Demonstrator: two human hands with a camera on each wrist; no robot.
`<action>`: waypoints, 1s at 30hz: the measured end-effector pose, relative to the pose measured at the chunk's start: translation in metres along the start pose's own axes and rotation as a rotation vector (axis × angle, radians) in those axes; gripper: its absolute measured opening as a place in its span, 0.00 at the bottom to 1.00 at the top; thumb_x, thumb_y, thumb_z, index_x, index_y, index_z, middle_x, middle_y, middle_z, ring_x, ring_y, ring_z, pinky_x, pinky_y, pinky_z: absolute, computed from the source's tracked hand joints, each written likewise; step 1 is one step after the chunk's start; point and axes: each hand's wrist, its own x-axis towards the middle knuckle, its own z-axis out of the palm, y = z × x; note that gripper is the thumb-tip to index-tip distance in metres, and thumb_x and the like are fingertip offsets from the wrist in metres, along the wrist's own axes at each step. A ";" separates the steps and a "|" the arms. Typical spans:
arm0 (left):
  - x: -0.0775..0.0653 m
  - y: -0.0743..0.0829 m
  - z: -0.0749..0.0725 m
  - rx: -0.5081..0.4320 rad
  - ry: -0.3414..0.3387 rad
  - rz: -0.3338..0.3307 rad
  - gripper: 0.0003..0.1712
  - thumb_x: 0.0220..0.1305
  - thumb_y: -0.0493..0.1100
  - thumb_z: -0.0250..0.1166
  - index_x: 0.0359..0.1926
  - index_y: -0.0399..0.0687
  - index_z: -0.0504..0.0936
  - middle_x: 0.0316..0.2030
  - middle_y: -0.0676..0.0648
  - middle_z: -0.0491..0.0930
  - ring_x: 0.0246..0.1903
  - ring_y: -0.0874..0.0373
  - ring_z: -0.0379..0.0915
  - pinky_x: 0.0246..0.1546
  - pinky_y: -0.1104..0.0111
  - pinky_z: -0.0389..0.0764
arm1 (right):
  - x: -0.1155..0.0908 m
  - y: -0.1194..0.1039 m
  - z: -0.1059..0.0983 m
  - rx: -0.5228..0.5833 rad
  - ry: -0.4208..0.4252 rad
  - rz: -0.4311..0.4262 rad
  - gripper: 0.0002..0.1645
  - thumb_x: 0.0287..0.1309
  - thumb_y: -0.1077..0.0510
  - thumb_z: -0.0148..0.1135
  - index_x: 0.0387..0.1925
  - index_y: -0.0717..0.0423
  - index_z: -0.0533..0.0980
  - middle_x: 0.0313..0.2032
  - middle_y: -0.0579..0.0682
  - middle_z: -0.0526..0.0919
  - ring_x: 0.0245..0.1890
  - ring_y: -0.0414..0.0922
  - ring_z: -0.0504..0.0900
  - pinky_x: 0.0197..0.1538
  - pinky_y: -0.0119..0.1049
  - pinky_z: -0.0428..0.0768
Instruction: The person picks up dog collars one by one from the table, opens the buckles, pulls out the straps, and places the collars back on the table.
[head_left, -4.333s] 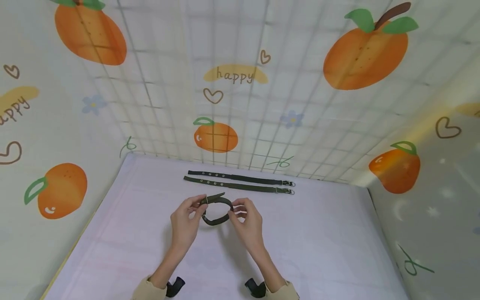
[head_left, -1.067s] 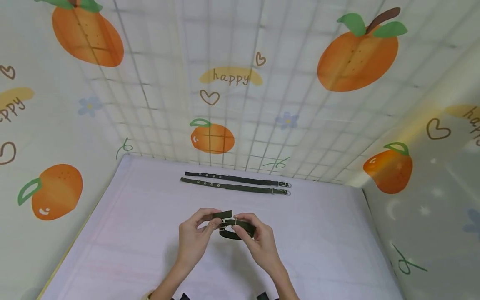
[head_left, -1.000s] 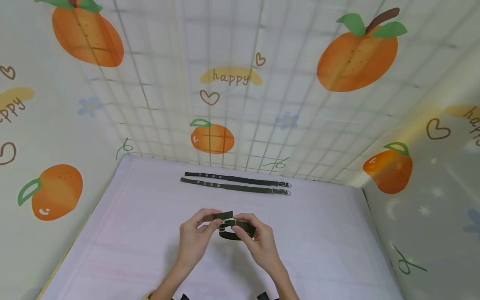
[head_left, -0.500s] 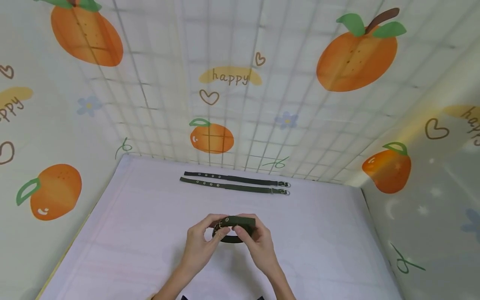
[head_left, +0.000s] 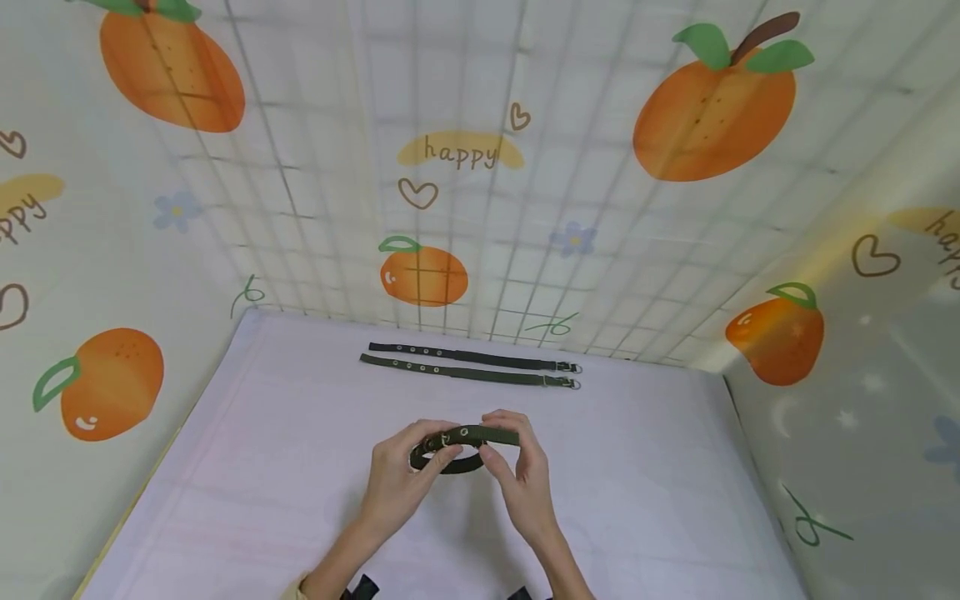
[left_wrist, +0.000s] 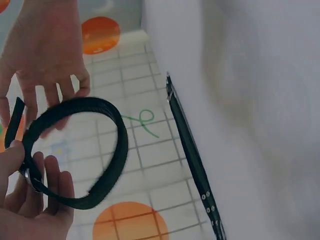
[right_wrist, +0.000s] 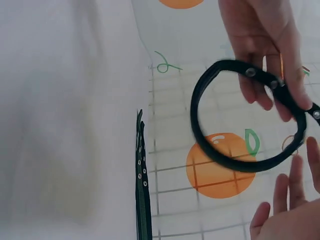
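My left hand point(head_left: 396, 477) pinches a dark green collar point(head_left: 457, 467) at its buckle, thumb in front and fingers behind. The collar is closed into a loop and held above the table. Its free end, with a metal eyelet, sticks out to the right past the buckle. Around that end my right hand point(head_left: 528, 479) stands with fingers extended and thumb apart. In the right wrist view the right hand's fingers point(right_wrist: 281, 192) are spread just below the loop point(right_wrist: 235, 164). Part of the buckle is hidden by the left thumb.
Two more collars lie straight and side by side at the back of the table point(head_left: 637, 450), a black one point(head_left: 502, 361) and a green one point(head_left: 495, 377). Behind them rises a printed cloth point(head_left: 337, 250) with a grid pattern.
From two hands gripping the collar near its buckle, the strap end has been drawn out rightward. In the last half second the right fingers have loosened and spread; the loop shifted slightly left.
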 end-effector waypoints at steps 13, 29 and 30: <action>-0.006 0.004 0.004 0.223 -0.087 0.161 0.17 0.62 0.38 0.81 0.50 0.52 0.89 0.42 0.55 0.91 0.42 0.65 0.83 0.44 0.78 0.86 | 0.001 0.003 0.015 -0.141 -0.010 -0.091 0.17 0.71 0.62 0.69 0.27 0.43 0.75 0.24 0.39 0.68 0.28 0.35 0.66 0.32 0.38 0.69; -0.009 -0.004 0.011 -0.018 -0.032 0.052 0.14 0.67 0.44 0.78 0.52 0.59 0.89 0.44 0.55 0.93 0.42 0.64 0.89 0.40 0.74 0.89 | -0.002 0.002 0.019 -0.009 0.021 0.042 0.15 0.80 0.61 0.59 0.31 0.52 0.80 0.29 0.47 0.81 0.34 0.35 0.78 0.43 0.31 0.80; -0.009 -0.004 0.011 -0.031 -0.032 0.028 0.14 0.67 0.45 0.78 0.52 0.60 0.89 0.45 0.56 0.93 0.43 0.65 0.90 0.41 0.72 0.90 | -0.003 0.003 0.018 -0.001 0.009 0.043 0.14 0.80 0.61 0.58 0.32 0.52 0.80 0.30 0.46 0.80 0.35 0.35 0.77 0.42 0.31 0.79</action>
